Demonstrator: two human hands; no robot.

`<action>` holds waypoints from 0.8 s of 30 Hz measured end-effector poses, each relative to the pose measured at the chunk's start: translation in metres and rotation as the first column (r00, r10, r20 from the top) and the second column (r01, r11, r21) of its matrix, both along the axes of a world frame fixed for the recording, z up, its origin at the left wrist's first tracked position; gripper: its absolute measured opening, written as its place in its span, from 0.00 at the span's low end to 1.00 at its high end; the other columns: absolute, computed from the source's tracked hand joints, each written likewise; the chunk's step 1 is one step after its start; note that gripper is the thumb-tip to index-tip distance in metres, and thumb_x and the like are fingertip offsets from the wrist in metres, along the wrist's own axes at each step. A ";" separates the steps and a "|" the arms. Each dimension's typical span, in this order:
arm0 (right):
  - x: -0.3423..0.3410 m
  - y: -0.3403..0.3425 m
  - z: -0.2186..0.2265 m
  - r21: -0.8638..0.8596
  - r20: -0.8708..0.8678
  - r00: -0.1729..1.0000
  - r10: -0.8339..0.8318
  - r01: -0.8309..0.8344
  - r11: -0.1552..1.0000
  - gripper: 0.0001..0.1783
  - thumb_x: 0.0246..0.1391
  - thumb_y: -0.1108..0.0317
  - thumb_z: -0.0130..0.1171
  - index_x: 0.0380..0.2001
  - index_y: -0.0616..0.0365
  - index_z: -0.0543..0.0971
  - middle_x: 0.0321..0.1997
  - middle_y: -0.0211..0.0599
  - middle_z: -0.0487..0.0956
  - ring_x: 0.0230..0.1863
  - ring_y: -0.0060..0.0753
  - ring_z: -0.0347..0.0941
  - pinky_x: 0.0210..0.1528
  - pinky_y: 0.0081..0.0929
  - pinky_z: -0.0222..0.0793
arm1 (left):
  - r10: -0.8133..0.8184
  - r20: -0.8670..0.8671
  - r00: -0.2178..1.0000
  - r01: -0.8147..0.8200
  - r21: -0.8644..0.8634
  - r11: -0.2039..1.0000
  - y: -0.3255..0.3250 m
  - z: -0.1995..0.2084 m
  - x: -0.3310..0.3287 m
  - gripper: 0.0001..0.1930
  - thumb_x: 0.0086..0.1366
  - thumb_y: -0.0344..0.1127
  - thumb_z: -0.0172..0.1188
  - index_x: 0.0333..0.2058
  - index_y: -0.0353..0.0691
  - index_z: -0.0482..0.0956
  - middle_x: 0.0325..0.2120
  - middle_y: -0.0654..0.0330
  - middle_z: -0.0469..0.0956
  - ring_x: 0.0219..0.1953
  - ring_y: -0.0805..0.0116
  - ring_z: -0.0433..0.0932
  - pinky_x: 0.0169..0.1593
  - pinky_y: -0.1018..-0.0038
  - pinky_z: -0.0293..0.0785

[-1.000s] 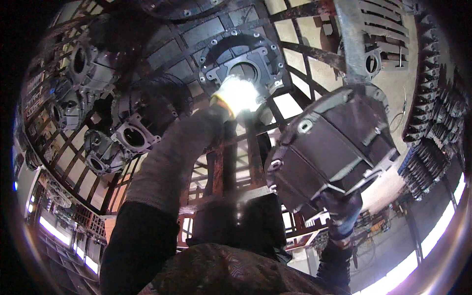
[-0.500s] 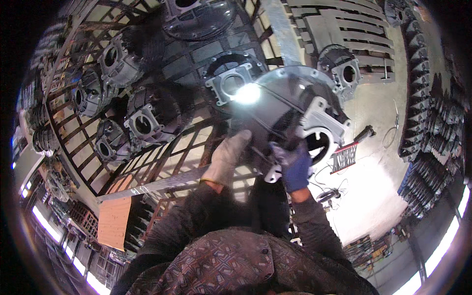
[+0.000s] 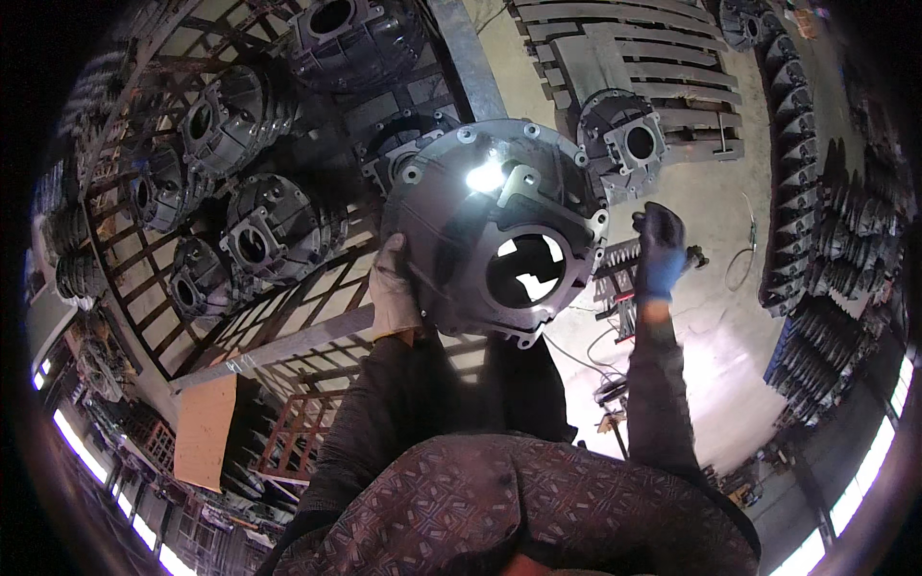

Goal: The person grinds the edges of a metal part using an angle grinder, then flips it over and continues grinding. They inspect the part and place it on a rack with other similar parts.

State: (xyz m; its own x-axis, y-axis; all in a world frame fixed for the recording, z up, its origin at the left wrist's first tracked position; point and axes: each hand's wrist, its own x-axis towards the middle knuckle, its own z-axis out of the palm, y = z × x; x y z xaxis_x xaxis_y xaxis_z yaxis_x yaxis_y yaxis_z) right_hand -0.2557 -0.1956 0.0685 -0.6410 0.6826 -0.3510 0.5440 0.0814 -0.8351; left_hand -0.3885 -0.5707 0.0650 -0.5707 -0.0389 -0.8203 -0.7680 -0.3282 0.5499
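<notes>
From where I stand, the pale floor (image 3: 730,355) extends on the person's right, and a barred metal crate (image 3: 279,347) occupies the left and front, containing several dark casings (image 3: 363,56). A slatted pallet (image 3: 672,72) lies beyond, to the right of the crate. The grey casing (image 3: 447,240) is positioned in front of the person's body, its round opening facing the person. A loose casing (image 3: 607,139) sits beside the near edge of the pallet. The left hand (image 3: 392,293), in a light glove, clasps the left side of the grey casing; its thumb shows, the other fingers are hidden. The right hand (image 3: 661,240), in a dark-and-blue glove, is raised, clear of the casing; its fingers appear bent, but I cannot tell how closely they meet.
</notes>
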 end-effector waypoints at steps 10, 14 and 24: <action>-0.045 0.070 -0.166 0.454 0.145 0.742 0.655 -0.638 0.622 0.25 0.70 0.56 0.59 0.63 0.59 0.79 0.60 0.48 0.82 0.61 0.48 0.78 0.64 0.38 0.72 | 0.077 0.142 0.987 -0.086 0.064 0.994 -0.011 -0.022 0.001 0.26 0.65 0.49 0.69 0.53 0.34 0.83 0.42 0.57 0.83 0.40 0.61 0.80 0.47 0.67 0.76; -0.053 0.055 -0.120 0.647 0.255 0.701 0.666 -0.636 0.421 0.31 0.59 0.58 0.66 0.65 0.53 0.78 0.51 0.48 0.85 0.53 0.52 0.82 0.55 0.41 0.78 | -0.231 -0.025 0.973 0.228 -0.094 0.969 -0.029 -0.034 -0.011 0.26 0.72 0.52 0.61 0.54 0.34 0.82 0.39 0.59 0.83 0.40 0.63 0.80 0.46 0.69 0.75; -0.065 -0.086 0.000 0.295 0.238 0.755 0.611 -0.656 0.695 0.23 0.70 0.69 0.57 0.66 0.59 0.77 0.65 0.43 0.82 0.62 0.36 0.80 0.62 0.30 0.76 | -0.878 -0.188 0.440 0.584 -0.683 0.439 -0.179 -0.021 -0.137 0.18 0.79 0.32 0.45 0.59 0.39 0.81 0.54 0.47 0.84 0.57 0.55 0.82 0.63 0.67 0.75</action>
State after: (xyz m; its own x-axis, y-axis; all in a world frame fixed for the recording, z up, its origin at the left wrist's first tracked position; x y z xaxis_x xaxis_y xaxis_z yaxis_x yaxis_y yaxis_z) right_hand -0.3207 -0.2813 0.0686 -0.9365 0.2157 -0.2764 0.3452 0.7054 -0.6191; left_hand -0.5256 -0.7494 0.0438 -0.8336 0.3277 -0.4447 -0.1542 0.6350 0.7569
